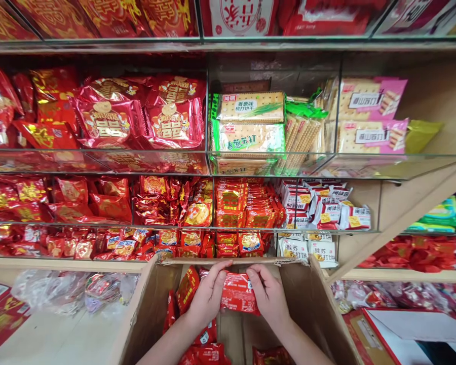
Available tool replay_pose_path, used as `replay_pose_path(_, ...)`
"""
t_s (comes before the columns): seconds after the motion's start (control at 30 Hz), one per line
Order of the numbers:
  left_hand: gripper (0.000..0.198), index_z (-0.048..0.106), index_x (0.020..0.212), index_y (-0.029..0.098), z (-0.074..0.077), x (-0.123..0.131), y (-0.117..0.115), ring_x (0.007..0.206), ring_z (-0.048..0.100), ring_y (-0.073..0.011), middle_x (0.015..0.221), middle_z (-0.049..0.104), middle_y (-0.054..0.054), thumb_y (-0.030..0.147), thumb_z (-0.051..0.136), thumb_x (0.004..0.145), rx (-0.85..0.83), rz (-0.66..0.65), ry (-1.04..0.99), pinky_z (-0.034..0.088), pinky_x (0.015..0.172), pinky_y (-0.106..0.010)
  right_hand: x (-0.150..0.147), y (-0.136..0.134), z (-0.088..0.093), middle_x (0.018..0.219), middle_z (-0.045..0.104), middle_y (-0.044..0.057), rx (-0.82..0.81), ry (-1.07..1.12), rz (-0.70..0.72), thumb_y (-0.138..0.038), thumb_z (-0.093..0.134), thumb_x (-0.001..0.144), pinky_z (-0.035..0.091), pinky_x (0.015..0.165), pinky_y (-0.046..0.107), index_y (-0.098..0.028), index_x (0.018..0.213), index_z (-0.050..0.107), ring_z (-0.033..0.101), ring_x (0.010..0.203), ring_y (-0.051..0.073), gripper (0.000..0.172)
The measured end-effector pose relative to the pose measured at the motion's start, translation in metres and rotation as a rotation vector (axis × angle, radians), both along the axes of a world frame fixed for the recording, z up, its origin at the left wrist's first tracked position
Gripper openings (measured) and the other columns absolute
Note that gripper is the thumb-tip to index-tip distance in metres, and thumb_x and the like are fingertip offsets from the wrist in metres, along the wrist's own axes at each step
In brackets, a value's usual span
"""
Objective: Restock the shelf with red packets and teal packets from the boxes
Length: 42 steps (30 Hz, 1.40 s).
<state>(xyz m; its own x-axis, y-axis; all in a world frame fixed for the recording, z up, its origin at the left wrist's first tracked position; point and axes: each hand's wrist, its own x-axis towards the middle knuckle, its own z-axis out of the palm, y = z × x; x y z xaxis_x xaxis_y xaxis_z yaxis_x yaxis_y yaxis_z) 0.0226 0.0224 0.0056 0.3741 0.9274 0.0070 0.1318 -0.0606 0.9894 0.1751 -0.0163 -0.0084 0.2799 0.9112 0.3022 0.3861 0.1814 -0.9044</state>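
Note:
Between my two hands is a red snack packet [238, 293] with small pale print on its face. My left hand [209, 294] grips its left end, thumb and fingers closed round it. On the opposite end, my right hand [268, 294] pinches the packet too. Both hands are inside an open cardboard box [307, 314], just below its far rim. More red packets [188, 289] stand along the box's left side, and others [205, 354] lie on the bottom near me, partly hidden by my left arm.
Behind the box rise shelves with clear dividers. They hold red packets [104, 121], green-trimmed cracker packs [251, 137], pink-edged cracker packs [370, 137] and small white packets [329, 213]. A slanted wooden brace [403, 218] crosses at right. Plastic bags [53, 291] lie left of the box.

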Motion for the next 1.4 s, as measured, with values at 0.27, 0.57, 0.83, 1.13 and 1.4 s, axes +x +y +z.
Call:
replay_pose_path(0.27, 0.041, 0.047, 0.107, 0.019, 0.009, -0.001, 0.000, 0.035, 0.046, -0.0087, 0.057, 0.054, 0.002, 0.048, 0.040, 0.079, 0.028, 0.136, -0.013, 0.037, 0.032, -0.019, -0.001, -0.004, 0.000, 0.071, 0.061, 0.002, -0.040, 0.260, 0.242, -0.034, 0.046, 0.080, 0.045, 0.050, 0.021, -0.017, 0.087, 0.058, 0.056, 0.058, 0.013, 0.022)
replay_pose_path(0.57, 0.060, 0.053, 0.102, 0.013, 0.037, 0.003, 0.003, 0.073, 0.061, -0.0195, 0.088, 0.064, -0.011, 0.060, 0.023, 0.079, -0.282, -0.166, -0.369, 0.048, 0.065, -0.033, 0.012, -0.012, 0.032, 0.089, 0.064, 0.006, 0.411, -0.118, 0.075, -0.016, 0.054, 0.075, 0.050, 0.071, 0.038, -0.025, 0.097, 0.062, 0.059, 0.083, 0.020, 0.025)
replay_pose_path(0.83, 0.042, 0.045, 0.107, 0.022, 0.041, 0.001, 0.004, 0.109, 0.045, -0.0199, 0.133, 0.034, -0.007, 0.017, 0.062, 0.069, -0.046, -0.090, -0.463, 0.044, 0.078, -0.025, 0.008, -0.014, 0.027, 0.122, 0.048, 0.010, 0.325, 0.053, -0.014, -0.017, 0.043, 0.080, 0.041, 0.088, 0.046, -0.022, 0.105, 0.056, 0.048, 0.108, 0.022, 0.029)
replay_pose_path(1.13, 0.055, 0.031, 0.120, 0.024, 0.030, 0.009, 0.006, 0.092, 0.056, -0.0139, 0.117, 0.050, -0.008, 0.019, 0.059, 0.072, -0.048, -0.084, -0.433, 0.045, 0.078, -0.027, 0.001, -0.007, 0.015, 0.092, 0.065, 0.006, -0.060, 0.600, 0.150, -0.029, 0.057, 0.074, 0.050, 0.072, 0.033, -0.021, 0.115, 0.041, 0.061, 0.084, 0.017, 0.045)
replay_pose_path(1.4, 0.038, 0.042, 0.114, 0.019, 0.043, -0.010, 0.026, 0.094, 0.056, -0.0163, 0.106, 0.058, -0.008, 0.024, 0.050, 0.078, 0.336, 0.012, -0.031, 0.043, 0.084, -0.032, 0.024, 0.003, 0.055, 0.084, 0.063, 0.005, 0.082, 0.243, 0.068, -0.029, 0.056, 0.073, 0.049, 0.062, 0.027, -0.019, 0.094, 0.052, 0.059, 0.070, 0.015, 0.024)
